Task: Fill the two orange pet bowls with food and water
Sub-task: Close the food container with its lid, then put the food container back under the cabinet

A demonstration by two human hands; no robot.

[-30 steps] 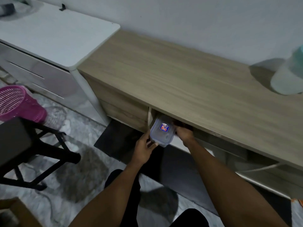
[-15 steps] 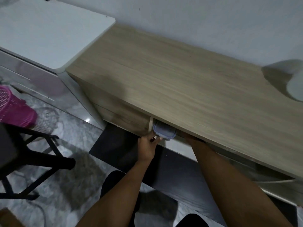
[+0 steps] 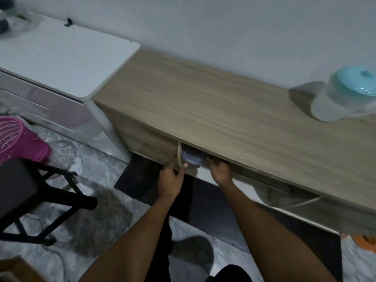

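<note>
Orange pet bowl [image 3: 366, 242] showed only as a sliver at the lower right. At centre frame, a small clear lidded plastic container [image 3: 192, 157] sat under the wooden cabinet top [image 3: 234, 110], left hand [image 3: 172, 180] fingertip touching it, right hand [image 3: 220, 171] loosely curled beside. Probably light, rigid, slick; best gripped by its sides.

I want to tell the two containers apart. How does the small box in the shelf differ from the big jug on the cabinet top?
The small box is low, with a bluish lid, tucked under the wooden top at the shelf opening; the big jug is tall, with a turquoise lid, standing on the wooden top. Both hands are at the box; nothing touches the jug. Both look translucent.
</note>
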